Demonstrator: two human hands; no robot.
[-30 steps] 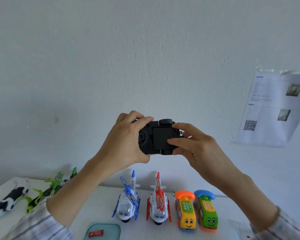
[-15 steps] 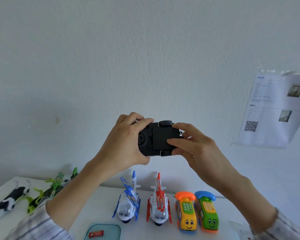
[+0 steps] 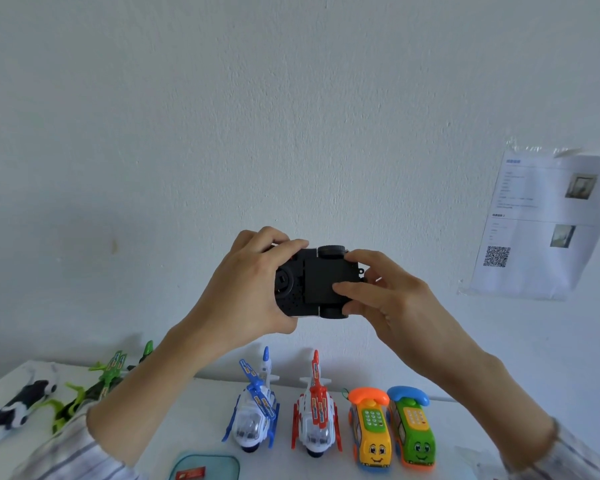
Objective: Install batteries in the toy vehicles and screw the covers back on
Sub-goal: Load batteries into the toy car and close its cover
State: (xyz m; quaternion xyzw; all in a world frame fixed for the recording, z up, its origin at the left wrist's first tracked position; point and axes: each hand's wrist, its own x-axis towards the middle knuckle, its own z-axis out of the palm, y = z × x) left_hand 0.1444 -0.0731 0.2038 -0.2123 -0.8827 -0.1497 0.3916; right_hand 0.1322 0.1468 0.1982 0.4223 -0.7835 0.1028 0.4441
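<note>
The left hand [image 3: 246, 289] is gripping one end of a black hard-plastic toy car [image 3: 312, 280] held belly-out, high above the white table [image 3: 194, 410], while the right hand [image 3: 392, 299] is pinching its other end, thumb on the flat cover. It looks light, stiff and slightly slick, best taken by the sides. There is open room all around it, toys lined up well below.

Light was soft, even and cool-tinted, with faint shadows on the wall [image 3: 291, 116] behind the toys. The wide lens bowed the table edge [image 3: 0, 375]; the sleeves [image 3: 66, 455] at the corners blurred slightly.
</note>
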